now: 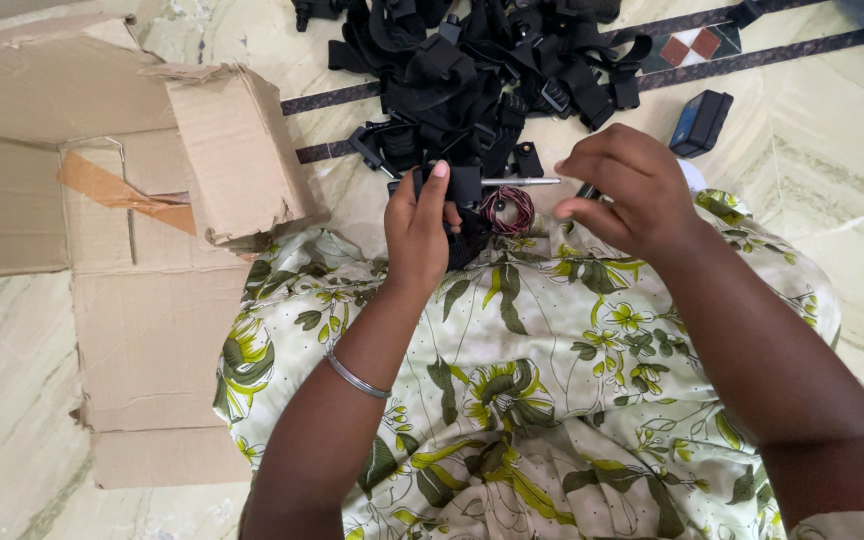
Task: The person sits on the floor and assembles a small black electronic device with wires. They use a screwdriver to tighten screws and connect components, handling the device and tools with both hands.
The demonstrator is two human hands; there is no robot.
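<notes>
**Hands at work over a flowered lap**

Head view: the left hand [420,225] grips a small black plastic block [464,184], thumb up its side. The right hand [620,190] pinches a thin silver metal rod [520,182] entering that block. Just beyond both hands lies a heap of black webbing straps [482,70]; left sits a torn brown cardboard box [142,200].

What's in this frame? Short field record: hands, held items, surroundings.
left hand: grips a small black block part
right hand: on a thin metal tool, its shaft pointing into the block
lap: floral cloth, dark red wire coil
ahead: pile of black straps and clips, small black box
left side: flattened cardboard box
</notes>
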